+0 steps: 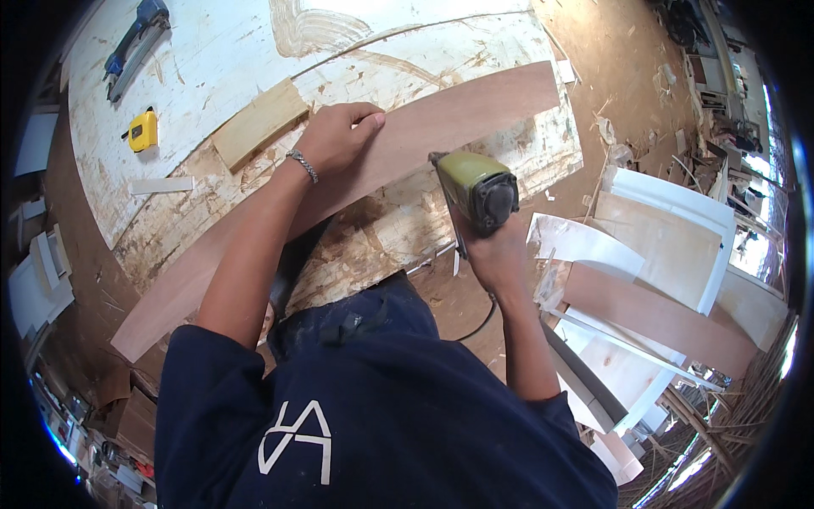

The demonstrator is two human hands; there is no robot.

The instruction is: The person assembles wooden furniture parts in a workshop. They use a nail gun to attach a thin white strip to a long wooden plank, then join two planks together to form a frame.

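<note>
Left hand (337, 136), centre-upper frame: fingers curled, tips pressed flat onto the upper edge of a long reddish-brown plywood strip (441, 119); pinning, not gripping. Metal bracelet at that wrist.

Right hand (498, 254), right of centre: fingers wrapped tight round the handle of a green power tool (476, 191), its black end facing the camera. Tool sits at the strip's lower edge, near the middle of the frame; a blade is not clearly visible. Dark cord drops away below the hand.

Strip runs diagonally, lower left to upper right, across a worn white worktable (220, 51), overhanging the table edge at lower left.

Just left of the left hand, a pale wood block (259, 123) lies against the strip's upper edge. Further upper left: yellow tape measure (142, 130), blue tool (136, 38), well apart from the hands. Bare tabletop above the strip.

Right side: white and brown panel offcuts (670, 246) stacked on a sawdust floor, close beside the right forearm.
</note>
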